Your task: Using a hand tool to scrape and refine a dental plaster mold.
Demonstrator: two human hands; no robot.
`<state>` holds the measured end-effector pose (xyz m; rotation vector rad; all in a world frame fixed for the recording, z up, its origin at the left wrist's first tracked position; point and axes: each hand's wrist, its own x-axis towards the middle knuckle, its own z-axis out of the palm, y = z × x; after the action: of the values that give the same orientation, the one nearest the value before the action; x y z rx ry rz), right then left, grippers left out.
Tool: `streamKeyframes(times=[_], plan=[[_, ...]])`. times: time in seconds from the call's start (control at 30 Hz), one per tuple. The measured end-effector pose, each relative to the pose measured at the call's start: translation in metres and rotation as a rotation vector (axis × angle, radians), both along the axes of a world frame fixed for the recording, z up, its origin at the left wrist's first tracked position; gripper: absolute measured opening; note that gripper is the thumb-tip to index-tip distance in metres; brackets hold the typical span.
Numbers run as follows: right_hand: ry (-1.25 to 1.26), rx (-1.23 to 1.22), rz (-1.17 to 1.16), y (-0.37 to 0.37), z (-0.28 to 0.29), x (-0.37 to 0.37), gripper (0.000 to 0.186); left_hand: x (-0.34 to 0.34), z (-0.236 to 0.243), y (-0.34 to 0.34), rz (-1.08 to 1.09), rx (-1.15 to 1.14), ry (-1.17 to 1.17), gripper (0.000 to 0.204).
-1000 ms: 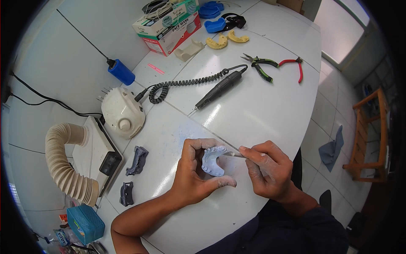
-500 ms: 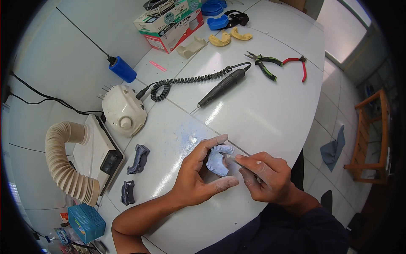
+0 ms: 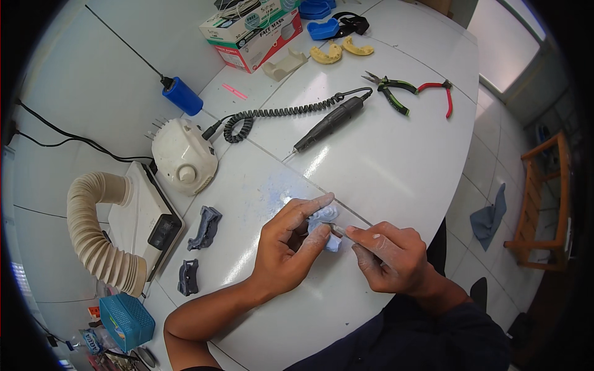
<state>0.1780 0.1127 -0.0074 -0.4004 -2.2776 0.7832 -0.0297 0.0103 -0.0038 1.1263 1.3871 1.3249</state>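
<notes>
a: while both hands sit low over the white table (image 3: 396, 161), what do you see closest in?

b: i see my left hand (image 3: 281, 247) curled around a pale blue plaster dental cast (image 3: 325, 216), thumb and fingers closed on it, index finger stretched along its top. my right hand (image 3: 390, 256) is pinched shut on a thin metal hand tool (image 3: 340, 229), its tip touching the cast.

a: where is the cast?

b: just above the table, near the front edge, over a patch of blue dust.

a: and beyond?

b: left of my hand lie two dark grey moulded pieces (image 3: 204, 227). farther back are a ribbed beige suction hose (image 3: 93, 235), a white round motor unit (image 3: 184, 154), and a black handpiece on a coiled cord (image 3: 328, 122). farthest, green and red pliers (image 3: 411, 93) and yellow dental casts (image 3: 340, 51).
</notes>
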Motion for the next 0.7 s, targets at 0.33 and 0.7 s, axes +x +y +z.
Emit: streamKeyframes(times=[0.33,0.7], plan=[[0.019,0.018,0.039,0.0015,-0.0044,0.0012,0.057,0.0005,0.0037,-0.0002,-0.016,-0.017,0.020,0.046],[-0.001,-0.003,-0.009,-0.0002,0.0002,-0.0016,0.038,0.0002,-0.0002,0.0000,-0.007,0.006,0.059,0.048]])
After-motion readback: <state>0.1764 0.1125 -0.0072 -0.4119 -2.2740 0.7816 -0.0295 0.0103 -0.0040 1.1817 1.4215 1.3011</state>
